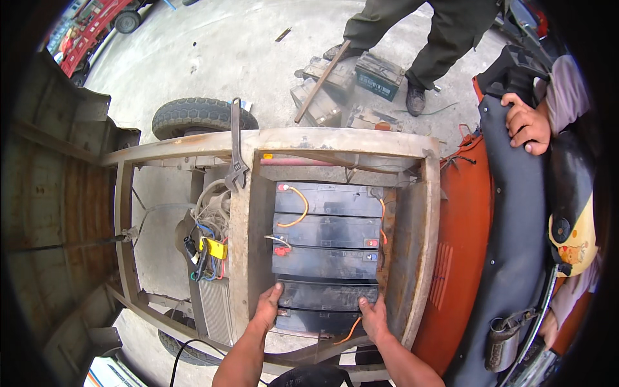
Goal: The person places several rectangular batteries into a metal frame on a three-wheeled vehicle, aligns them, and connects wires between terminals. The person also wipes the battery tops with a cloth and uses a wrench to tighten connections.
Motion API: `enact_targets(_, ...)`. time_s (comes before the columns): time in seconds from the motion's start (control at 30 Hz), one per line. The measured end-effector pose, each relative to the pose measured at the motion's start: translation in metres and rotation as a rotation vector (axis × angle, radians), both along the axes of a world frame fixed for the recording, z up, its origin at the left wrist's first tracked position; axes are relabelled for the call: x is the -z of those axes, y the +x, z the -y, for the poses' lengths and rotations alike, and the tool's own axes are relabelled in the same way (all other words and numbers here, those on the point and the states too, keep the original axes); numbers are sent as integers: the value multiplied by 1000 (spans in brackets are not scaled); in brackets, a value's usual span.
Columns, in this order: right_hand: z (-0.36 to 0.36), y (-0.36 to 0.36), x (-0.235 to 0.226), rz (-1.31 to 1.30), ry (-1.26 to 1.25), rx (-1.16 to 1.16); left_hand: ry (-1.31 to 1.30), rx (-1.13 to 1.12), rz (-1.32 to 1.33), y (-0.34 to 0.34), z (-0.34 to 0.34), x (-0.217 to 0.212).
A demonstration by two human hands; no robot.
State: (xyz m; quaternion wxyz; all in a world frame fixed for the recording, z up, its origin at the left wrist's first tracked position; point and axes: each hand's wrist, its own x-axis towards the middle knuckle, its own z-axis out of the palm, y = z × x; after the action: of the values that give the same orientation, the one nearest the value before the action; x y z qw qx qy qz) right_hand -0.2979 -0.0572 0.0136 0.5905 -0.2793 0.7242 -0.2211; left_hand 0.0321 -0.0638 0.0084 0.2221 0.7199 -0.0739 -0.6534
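Several black batteries lie in a row inside a rusty metal frame point(348, 138). My left hand point(267, 307) grips the left end of one battery point(327, 295), second from the near side, with the thumb on its top edge. At that battery's right end my right hand point(373, 316) is closed the same way; the fingers of both hands are partly hidden. The nearest battery point(316, 320) lies right below it, with an orange wire point(349, 331) at its right. Farther away, the top battery point(329, 198) carries a curved orange cable point(306, 205) at its red terminal.
An adjustable wrench point(236, 145) hangs over the frame's far bar. Tangled wires with a yellow connector point(214, 248) sit left of the batteries. Old batteries point(380, 74) lie on the concrete beside a standing person point(445, 39). Another person's hand point(527, 124) rests on a black seat point(516, 193).
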Motion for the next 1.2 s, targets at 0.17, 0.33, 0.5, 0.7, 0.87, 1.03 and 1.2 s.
enact_targets(0.17,-3,-4,2,25,33,3,-6,-185,-43,-6,0,8)
enact_targets(0.33,2,-2,-5,4,60,-30,-4,16,108,-10,3,-2)
enact_targets(0.5,-4,0,-4,-54,60,-120,-74,24,105,-6,-5,1)
enact_targets(0.7,-2,0,-3,-61,-11,-169,-189,67,183,-13,-7,2)
enact_targets(0.87,6,6,-16,-31,7,-134,-151,146,315,-16,-5,-5)
enact_targets(1.03,0,4,-14,38,-95,-96,-191,147,281,-15,0,-6)
enact_targets(1.2,17,-15,13,459,126,295,-387,258,381,-19,33,-18)
